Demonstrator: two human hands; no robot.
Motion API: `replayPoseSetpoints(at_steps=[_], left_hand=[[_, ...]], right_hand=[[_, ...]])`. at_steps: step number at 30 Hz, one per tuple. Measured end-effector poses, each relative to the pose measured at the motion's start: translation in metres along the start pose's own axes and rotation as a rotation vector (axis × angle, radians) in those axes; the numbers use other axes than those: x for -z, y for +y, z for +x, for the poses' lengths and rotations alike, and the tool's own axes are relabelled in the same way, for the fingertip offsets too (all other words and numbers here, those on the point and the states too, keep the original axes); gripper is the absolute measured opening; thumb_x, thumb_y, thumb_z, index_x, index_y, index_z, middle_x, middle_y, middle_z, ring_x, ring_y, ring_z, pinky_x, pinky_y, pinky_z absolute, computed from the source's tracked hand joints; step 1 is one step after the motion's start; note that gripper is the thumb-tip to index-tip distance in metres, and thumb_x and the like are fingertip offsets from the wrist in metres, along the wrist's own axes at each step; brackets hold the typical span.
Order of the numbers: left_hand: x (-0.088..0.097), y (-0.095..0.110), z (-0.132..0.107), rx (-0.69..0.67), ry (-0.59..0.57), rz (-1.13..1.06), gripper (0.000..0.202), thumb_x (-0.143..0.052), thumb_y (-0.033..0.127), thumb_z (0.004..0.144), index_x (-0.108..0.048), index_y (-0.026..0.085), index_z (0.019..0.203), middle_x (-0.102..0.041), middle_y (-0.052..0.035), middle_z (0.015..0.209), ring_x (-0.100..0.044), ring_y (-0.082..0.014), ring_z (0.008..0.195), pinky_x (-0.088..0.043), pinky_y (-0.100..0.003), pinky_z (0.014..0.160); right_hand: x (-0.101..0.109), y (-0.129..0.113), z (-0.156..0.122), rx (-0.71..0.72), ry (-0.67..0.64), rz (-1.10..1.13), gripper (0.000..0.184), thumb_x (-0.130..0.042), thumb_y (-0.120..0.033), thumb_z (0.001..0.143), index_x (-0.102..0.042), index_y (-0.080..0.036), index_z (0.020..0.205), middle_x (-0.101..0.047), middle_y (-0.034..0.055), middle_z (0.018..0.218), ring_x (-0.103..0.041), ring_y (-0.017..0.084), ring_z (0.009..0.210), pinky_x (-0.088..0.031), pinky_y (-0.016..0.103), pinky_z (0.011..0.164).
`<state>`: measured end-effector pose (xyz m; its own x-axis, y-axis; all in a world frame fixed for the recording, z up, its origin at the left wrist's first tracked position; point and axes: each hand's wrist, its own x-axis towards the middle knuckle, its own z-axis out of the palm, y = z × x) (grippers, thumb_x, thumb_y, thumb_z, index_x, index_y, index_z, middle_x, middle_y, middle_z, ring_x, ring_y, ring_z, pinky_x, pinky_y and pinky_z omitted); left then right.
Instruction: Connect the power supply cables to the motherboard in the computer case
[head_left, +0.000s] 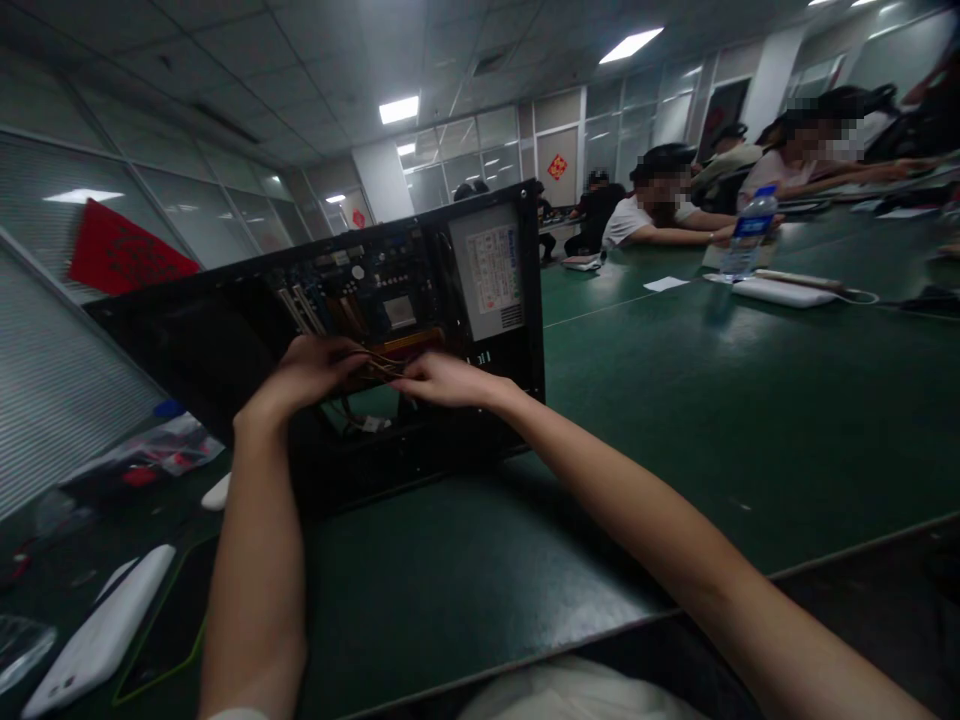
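An open black computer case (442, 450) stands on its edge on the green table (750, 400). Inside it I see the motherboard (360, 275) and, at upper right, the power supply (491, 265) with a white label. My left hand (319, 368) and my right hand (446, 380) meet low in the case opening. Thin cables (386, 362) run between them, pinched in the closed fingers of both hands. Below hangs a cable with a white connector (373, 424), in front of an opening in the case.
At lower left lie a white phone-like device (105, 630), a dark pad with a green edge (169, 620) and plastic bags (142, 460). A water bottle (752, 235) and a white power bank (784, 291) are at right. Other people sit across the table.
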<state>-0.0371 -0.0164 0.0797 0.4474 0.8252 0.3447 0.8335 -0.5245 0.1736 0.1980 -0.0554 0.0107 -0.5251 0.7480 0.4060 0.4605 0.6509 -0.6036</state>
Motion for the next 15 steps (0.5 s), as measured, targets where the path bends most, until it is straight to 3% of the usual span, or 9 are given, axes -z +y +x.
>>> replayPoseSetpoints(at_steps=[3, 6, 10, 15], left_hand=[[0.003, -0.009, -0.004, 0.007, -0.263, -0.024, 0.043, -0.058, 0.056, 0.082, -0.079, 0.025, 0.104, -0.079, -0.0009, 0.103, -0.072, -0.0241, 0.096, -0.054, -0.027, 0.083], [0.007, -0.003, -0.013, -0.006, -0.515, -0.008, 0.048, -0.061, 0.057, 0.079, -0.077, 0.026, 0.112, -0.076, -0.0017, 0.117, -0.070, -0.0253, 0.107, -0.053, -0.029, 0.094], [0.012, 0.014, -0.022, 0.007, -0.541, 0.003, 0.062, -0.059, 0.060, 0.081, -0.067, 0.023, 0.130, -0.067, -0.0043, 0.136, -0.063, -0.0254, 0.123, -0.049, -0.030, 0.104], [0.011, 0.015, -0.019, -0.004, -0.497, -0.018, 0.062, -0.055, 0.063, 0.083, -0.069, 0.022, 0.126, -0.069, -0.0051, 0.132, -0.063, -0.0260, 0.122, -0.046, -0.032, 0.108]], right_hand=[[0.000, -0.011, 0.007, 0.001, 0.262, 0.237, 0.040, -0.054, -0.045, 0.097, -0.069, -0.012, 0.081, -0.061, -0.0014, 0.070, -0.052, 0.011, 0.066, -0.034, 0.024, 0.063], [0.001, -0.018, 0.012, -0.021, 0.412, 0.524, 0.032, -0.059, -0.041, 0.093, -0.068, -0.013, 0.081, -0.068, 0.0013, 0.079, -0.060, 0.013, 0.077, -0.042, 0.024, 0.072], [0.001, -0.023, 0.013, -0.027, 0.537, 0.801, 0.034, -0.067, -0.048, 0.085, -0.066, -0.015, 0.076, -0.068, 0.0018, 0.077, -0.062, 0.014, 0.077, -0.046, 0.025, 0.075], [0.008, -0.032, 0.010, -0.061, 0.597, 0.954, 0.040, -0.073, -0.056, 0.078, -0.063, -0.018, 0.074, -0.062, -0.0007, 0.072, -0.058, 0.013, 0.070, -0.046, 0.026, 0.069]])
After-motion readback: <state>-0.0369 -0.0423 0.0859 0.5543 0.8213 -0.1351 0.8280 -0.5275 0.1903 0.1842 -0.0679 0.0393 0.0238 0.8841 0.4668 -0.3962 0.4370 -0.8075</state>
